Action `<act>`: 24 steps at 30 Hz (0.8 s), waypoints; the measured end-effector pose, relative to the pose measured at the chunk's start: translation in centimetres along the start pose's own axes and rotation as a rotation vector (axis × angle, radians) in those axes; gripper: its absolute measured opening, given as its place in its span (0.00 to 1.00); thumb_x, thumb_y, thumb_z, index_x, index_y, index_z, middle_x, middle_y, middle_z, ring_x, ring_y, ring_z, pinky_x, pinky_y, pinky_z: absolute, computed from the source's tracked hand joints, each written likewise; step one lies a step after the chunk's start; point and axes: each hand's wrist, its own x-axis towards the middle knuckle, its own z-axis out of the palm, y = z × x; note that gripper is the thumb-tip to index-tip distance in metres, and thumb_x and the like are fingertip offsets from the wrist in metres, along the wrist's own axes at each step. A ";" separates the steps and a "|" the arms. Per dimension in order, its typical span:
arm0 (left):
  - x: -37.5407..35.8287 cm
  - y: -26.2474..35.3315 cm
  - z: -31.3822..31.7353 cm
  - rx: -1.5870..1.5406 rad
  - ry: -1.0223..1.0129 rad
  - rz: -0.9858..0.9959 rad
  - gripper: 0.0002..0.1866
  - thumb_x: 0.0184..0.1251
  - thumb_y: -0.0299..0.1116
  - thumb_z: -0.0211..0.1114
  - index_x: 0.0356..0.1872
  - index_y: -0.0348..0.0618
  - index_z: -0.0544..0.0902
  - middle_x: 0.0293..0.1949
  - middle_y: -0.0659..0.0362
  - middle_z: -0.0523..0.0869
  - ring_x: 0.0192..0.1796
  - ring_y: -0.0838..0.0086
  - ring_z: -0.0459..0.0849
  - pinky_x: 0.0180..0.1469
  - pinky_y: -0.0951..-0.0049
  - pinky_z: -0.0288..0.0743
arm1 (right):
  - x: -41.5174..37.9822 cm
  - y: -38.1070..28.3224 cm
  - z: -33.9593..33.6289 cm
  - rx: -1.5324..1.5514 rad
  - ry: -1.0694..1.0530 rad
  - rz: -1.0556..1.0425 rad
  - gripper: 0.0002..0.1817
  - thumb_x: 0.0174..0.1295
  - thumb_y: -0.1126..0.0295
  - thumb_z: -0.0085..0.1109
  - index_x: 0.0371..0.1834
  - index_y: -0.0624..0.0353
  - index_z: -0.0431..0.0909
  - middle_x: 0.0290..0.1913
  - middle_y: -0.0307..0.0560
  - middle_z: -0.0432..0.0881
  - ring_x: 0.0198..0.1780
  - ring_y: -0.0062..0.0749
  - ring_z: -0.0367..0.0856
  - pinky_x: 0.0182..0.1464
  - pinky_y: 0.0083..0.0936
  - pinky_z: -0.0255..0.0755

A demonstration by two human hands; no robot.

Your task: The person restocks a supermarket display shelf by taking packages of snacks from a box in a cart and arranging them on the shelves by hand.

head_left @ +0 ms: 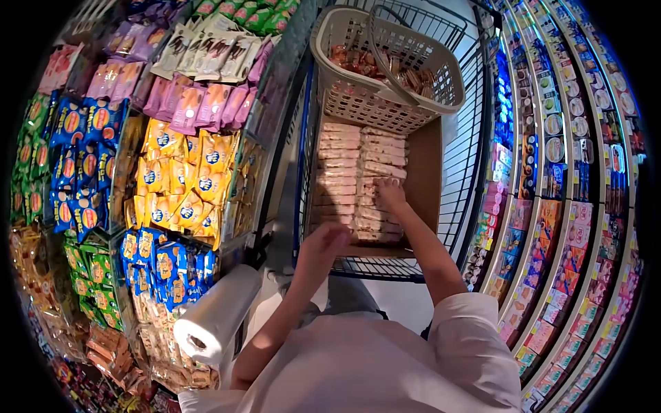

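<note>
A brown cardboard box [423,155] sits in a blue wire shopping cart [460,148]. Inside it, narrow snack packets in clear wrappers [337,162] are packed in two rows. My right hand [390,195] reaches into the right-hand row, its fingers curled down onto a wrapped snack packet [372,201]. Over the box's near left corner hovers my left hand [329,242], fingers drawn together; whether anything is between them is hidden. A beige plastic basket [385,93] with reddish-brown wrapped items [406,74] in it stands at the far end of the cart, behind the packets.
At left, a tiered display carries yellow snack bags [182,172], blue bags [82,165] and purple packets [200,107]. A roll of clear plastic bags [217,313] juts out close to my left arm. Shelves of boxed goods [551,241] line the right side.
</note>
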 end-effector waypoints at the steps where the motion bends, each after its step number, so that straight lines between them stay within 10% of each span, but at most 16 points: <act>1: 2.2 -0.7 0.5 0.034 0.034 -0.011 0.08 0.65 0.28 0.54 0.42 0.38 0.76 0.35 0.59 0.83 0.39 0.79 0.80 0.40 0.80 0.73 | 0.8 0.3 0.8 0.008 0.020 -0.041 0.32 0.46 0.61 0.64 0.55 0.52 0.62 0.53 0.55 0.67 0.58 0.50 0.64 0.54 0.47 0.64; 3: 5.9 -1.5 1.2 0.085 0.064 -0.092 0.08 0.65 0.29 0.55 0.41 0.37 0.77 0.35 0.58 0.83 0.39 0.77 0.81 0.39 0.78 0.73 | 2.0 0.6 2.1 -0.001 0.069 -0.077 0.32 0.46 0.60 0.63 0.55 0.53 0.63 0.51 0.57 0.67 0.56 0.48 0.65 0.56 0.45 0.62; 5: 9.1 -2.5 2.1 0.140 0.086 -0.161 0.08 0.64 0.30 0.56 0.39 0.37 0.77 0.34 0.57 0.83 0.39 0.75 0.81 0.39 0.77 0.73 | 2.8 0.7 3.8 -0.331 0.566 -0.075 0.32 0.46 0.60 0.62 0.56 0.55 0.62 0.49 0.57 0.68 0.55 0.47 0.65 0.57 0.44 0.60; 7: 12.0 -4.2 3.1 0.315 0.089 -0.128 0.09 0.62 0.33 0.57 0.37 0.37 0.78 0.34 0.54 0.83 0.38 0.69 0.82 0.40 0.72 0.73 | 1.0 0.5 -0.2 -0.250 0.396 -0.068 0.25 0.56 0.69 0.47 0.60 0.57 0.61 0.52 0.58 0.66 0.56 0.47 0.63 0.58 0.44 0.57; 14: 17.9 -9.8 5.7 0.603 0.023 -0.030 0.12 0.60 0.34 0.58 0.37 0.34 0.77 0.32 0.49 0.82 0.37 0.62 0.81 0.40 0.68 0.72 | 3.4 3.3 -1.5 -0.144 0.379 -0.165 0.54 0.40 0.57 0.70 0.69 0.56 0.46 0.62 0.65 0.53 0.63 0.54 0.53 0.61 0.50 0.51; 24: 13.6 -15.2 5.1 0.559 -0.027 -0.063 0.11 0.57 0.33 0.59 0.37 0.34 0.77 0.29 0.49 0.82 0.35 0.59 0.81 0.39 0.68 0.72 | 4.1 3.2 -2.7 -0.383 0.326 -0.358 0.56 0.34 0.50 0.70 0.70 0.40 0.47 0.56 0.63 0.62 0.58 0.54 0.60 0.57 0.51 0.55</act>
